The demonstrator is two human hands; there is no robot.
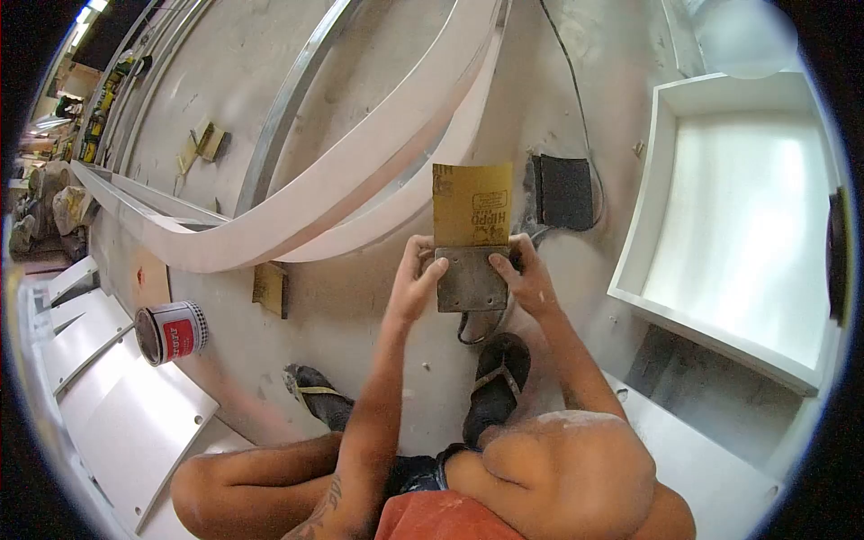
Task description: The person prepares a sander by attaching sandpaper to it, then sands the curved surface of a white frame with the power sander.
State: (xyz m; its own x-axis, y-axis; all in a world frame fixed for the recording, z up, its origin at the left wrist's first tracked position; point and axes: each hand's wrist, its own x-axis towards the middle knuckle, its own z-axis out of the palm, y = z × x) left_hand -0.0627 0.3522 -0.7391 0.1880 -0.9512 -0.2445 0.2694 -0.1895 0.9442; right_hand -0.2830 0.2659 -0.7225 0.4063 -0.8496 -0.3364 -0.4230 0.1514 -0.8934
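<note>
In front of my knees, my left hand point(420, 281) is closed on the left edge of a sander point(472, 286), whose grey flat pad faces up. My right hand point(524, 277) grips the opposite edge, thumb resting on the pad. A yellow-brown sheet of sandpaper point(472, 205) with printed lettering extends from the pad's far edge, and the fingers of both hands are close to its lower corners. Beneath the pad hangs a loop of black cord point(464, 329). The rest of the sander's body is hidden. Dark square pads point(565, 193) lie on the floor, just beyond my right hand.
Long curved white strips point(360, 198) span the floor ahead. To the right sits a white shallow box point(630, 225). A tin with a red label point(173, 332) stands at left, near white panels point(135, 396). Folded sandpaper point(270, 288) lies nearby. A cord point(569, 72) trails across the floor.
</note>
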